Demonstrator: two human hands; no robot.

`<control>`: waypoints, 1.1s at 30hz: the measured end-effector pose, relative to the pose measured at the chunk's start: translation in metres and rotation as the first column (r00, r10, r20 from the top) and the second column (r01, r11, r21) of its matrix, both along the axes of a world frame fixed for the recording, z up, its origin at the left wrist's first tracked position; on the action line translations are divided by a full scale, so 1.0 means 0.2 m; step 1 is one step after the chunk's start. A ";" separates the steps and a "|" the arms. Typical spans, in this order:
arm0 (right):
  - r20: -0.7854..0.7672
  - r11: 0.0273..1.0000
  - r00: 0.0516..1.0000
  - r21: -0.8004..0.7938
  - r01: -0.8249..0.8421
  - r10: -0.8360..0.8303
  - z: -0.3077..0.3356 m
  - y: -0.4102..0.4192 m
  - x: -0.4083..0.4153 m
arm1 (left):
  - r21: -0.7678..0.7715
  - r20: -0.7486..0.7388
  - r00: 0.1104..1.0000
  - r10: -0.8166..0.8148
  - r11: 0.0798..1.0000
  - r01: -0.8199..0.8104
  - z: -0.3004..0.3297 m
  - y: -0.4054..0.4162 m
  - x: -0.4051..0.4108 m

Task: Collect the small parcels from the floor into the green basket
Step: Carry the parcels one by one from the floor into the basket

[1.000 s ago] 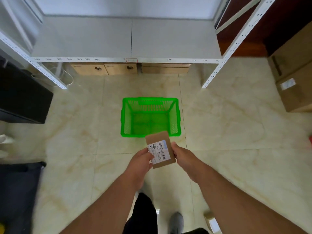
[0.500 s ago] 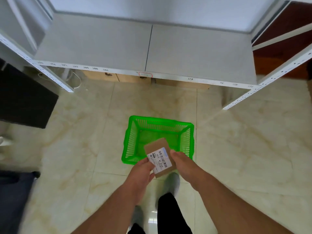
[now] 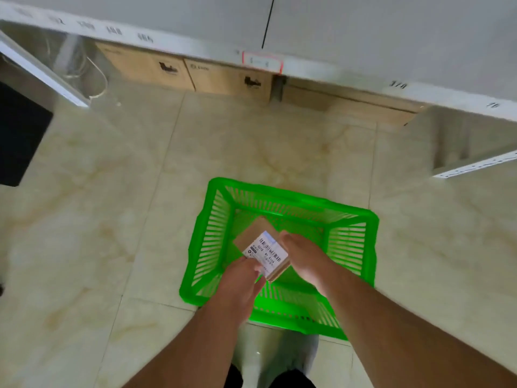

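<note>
2 hands (image 3: pixel 275 266) clamped on 1 labelled parcel (image 3: pixel 264 247), over green basket (image 3: pixel 372 242)

— Sleeves? Any watch or ring?
— Bare forearms, both of them, from the lower frame edge up to the left hand (image 3: pixel 240 287) and right hand (image 3: pixel 305 261). No covering over the fingers either.
— Lower down?
— Dark trousers (image 3: pixel 291 380) at the bottom edge, only a sliver showing. A pale grey shoe (image 3: pixel 279 351) just above, blurred, no detail to make out.
</note>
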State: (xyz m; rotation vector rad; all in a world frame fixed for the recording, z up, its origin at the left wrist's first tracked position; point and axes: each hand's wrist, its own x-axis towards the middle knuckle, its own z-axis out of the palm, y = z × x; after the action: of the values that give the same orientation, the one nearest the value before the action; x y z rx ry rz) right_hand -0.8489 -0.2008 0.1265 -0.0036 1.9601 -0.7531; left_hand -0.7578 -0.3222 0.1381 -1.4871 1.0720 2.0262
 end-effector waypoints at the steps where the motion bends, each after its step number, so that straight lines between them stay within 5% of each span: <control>1: -0.002 1.000 1.000 0.010 -0.003 0.003 -0.12 -0.04 -0.02 | 0.002 0.010 1.000 0.020 1.000 -0.020 -0.12 -0.02 -0.02; 9: -0.078 0.996 0.997 0.081 0.029 -0.022 -0.89 -0.27 -0.17 | 0.122 0.069 0.969 0.238 0.962 -0.245 -0.83 -0.13 -0.13; 19: -0.227 0.996 0.970 0.044 -0.074 0.082 -1.07 -0.42 -0.26 | 0.166 0.079 0.893 0.442 0.878 -0.449 -1.08 -0.18 -0.23; 22: -0.196 0.988 0.969 -0.046 0.146 -0.153 -1.07 -0.42 -0.24 | 0.173 0.089 0.878 0.470 0.861 -0.478 -1.06 -0.18 -0.24; 26: -0.099 0.754 0.749 -0.123 0.645 -0.656 -0.97 -0.36 -0.16 | 0.147 0.113 0.896 0.428 0.885 -0.442 -0.97 -0.18 -0.23; 33: 0.047 0.713 0.712 0.027 0.701 -0.701 -0.54 -0.02 0.14 | -0.012 0.147 0.987 0.062 0.998 -0.061 -0.50 -0.09 -0.10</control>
State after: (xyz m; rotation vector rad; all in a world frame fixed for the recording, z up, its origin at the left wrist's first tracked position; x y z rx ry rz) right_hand -0.8200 -0.2055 0.0182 0.8114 1.8966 -1.2184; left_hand -0.7780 -0.3403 0.0376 -1.6643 0.9871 1.9193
